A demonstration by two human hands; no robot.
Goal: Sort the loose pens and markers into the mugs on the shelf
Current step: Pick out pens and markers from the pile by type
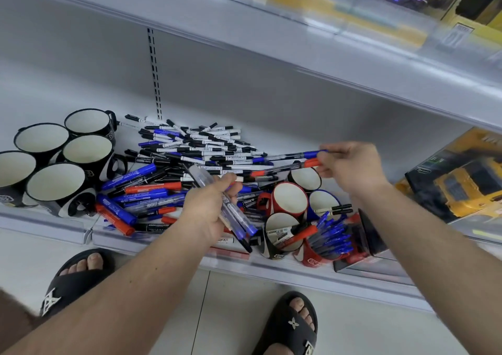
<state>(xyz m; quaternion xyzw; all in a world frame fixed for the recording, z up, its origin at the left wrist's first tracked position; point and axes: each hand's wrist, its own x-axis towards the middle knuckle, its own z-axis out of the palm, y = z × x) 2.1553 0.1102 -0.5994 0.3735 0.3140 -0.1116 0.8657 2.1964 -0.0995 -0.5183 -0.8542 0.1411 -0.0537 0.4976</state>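
My right hand (350,168) pinches two pens (296,160) lying left-right, above the red mug (289,199); left hand (209,208) grips clear pens (231,208).

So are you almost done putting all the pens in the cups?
Not nearly. Done: the red mug at the front right is full of blue pens, and the black mug beside it holds a few markers. In hand: the left hand grips clear blue-capped pens, the right hand pinches a blue and a red one. Left: the big loose pile, and five empty black mugs.
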